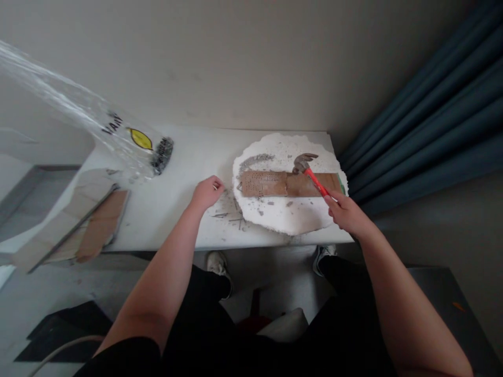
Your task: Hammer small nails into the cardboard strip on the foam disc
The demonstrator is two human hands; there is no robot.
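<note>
A claw hammer [323,189] with a red handle is gripped in my right hand [346,213], its head above a brown board [271,183]. The board is dotted with many small holes at its left end and has a seam across it. It rests on a rough-edged white slab [293,217] strewn with grey crumbs. Left of the slab, my left hand [208,192] is closed over the table; what its fingers hold, if anything, I cannot make out. Several thin nails [234,220] lie just below that hand.
At the left of the white table [165,220] stands a clear plastic bag [129,136] with dark bits at its bottom. Flat brown and grey boards [102,222] overhang the table's left front edge. Blue curtains [424,110] hang at the right, and a wall rises behind.
</note>
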